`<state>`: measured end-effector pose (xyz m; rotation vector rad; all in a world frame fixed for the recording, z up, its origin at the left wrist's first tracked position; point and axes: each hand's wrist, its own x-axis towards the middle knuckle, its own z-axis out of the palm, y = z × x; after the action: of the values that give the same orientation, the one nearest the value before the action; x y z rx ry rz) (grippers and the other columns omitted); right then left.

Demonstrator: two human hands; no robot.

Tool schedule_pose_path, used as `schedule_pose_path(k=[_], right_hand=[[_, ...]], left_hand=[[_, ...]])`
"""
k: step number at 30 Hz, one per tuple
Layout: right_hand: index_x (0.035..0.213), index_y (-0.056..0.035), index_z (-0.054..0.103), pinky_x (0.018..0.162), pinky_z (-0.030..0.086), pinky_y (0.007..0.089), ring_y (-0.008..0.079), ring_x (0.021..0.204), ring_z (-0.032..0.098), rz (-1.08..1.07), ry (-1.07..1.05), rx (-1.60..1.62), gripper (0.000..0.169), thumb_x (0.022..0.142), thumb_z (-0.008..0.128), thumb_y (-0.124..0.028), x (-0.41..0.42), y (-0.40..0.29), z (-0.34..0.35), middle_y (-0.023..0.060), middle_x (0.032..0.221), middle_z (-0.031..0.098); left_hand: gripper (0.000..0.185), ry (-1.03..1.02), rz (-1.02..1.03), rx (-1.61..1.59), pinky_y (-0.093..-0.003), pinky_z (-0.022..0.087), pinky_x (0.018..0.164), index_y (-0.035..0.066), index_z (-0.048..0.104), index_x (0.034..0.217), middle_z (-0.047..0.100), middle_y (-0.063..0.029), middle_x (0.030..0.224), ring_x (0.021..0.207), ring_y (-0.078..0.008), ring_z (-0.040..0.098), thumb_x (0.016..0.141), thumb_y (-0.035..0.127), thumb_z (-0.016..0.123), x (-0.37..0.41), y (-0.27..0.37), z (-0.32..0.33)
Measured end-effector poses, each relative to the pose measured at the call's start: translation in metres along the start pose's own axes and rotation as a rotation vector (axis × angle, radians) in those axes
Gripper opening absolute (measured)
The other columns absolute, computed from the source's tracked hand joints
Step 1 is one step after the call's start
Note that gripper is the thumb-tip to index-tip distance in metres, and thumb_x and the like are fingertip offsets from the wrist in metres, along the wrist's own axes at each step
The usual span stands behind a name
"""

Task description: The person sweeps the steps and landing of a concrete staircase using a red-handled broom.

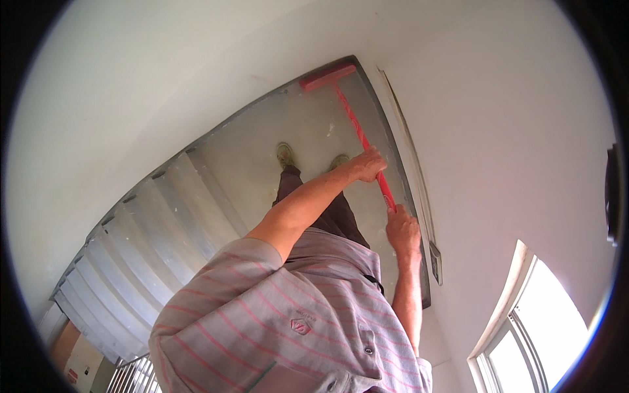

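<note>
A red push broom reaches across the grey floor (245, 127), its wide head (328, 77) in the far corner where the walls meet. My left hand (371, 163) is closed around the middle of the red broom handle (354, 120). Lower down, near the handle's end, my right hand (404, 228) grips it too. My left forearm crosses in front of my dark trousers, and my shoes (285, 154) stand on the floor behind the broom head.
Grey stairs (147, 236) go down on the left beside a pale wall (137, 98). Dark skirting runs along the walls. On the right wall are a thin cable trunking (410, 142), a small wall box (436, 263) and a window (535, 319). Metal railings (132, 376) show at lower left.
</note>
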<state>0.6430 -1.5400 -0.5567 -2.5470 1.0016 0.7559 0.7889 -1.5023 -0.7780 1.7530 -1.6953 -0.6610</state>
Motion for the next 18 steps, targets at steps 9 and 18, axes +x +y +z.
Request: schedule_pose_path(k=[9, 18], right_hand=[[0.098, -0.0027, 0.06, 0.058, 0.045, 0.0361, 0.0215, 0.058, 0.058, 0.491, -0.406, 0.575, 0.032, 0.091, 0.049, -0.032, -0.124, 0.074, -0.038, 0.012, 0.065, 0.056], [0.103, -0.0051, 0.058, 0.035, 0.029, 0.0219, 0.0068, 0.041, 0.038, 0.353, -0.941, 0.786, 0.034, 0.094, 0.05, -0.037, -0.067, 0.017, -0.045, 0.0003, 0.059, 0.046]], left_hand=[[0.006, -0.314, 0.141, -0.318, -0.045, 0.046, 0.065, 0.01, 0.062, 0.061, 0.062, -0.0124, 0.064, 0.07, -0.0315, 0.063, 0.058, 0.014, 0.065, -0.018, 0.14, 0.062], [0.019, -0.258, -0.14, -0.208, -0.0467, 0.05, 0.062, 0.007, 0.068, 0.07, 0.064, -0.0152, 0.068, 0.071, -0.0363, 0.064, 0.064, 0.025, 0.07, -0.131, 0.1, -0.035]])
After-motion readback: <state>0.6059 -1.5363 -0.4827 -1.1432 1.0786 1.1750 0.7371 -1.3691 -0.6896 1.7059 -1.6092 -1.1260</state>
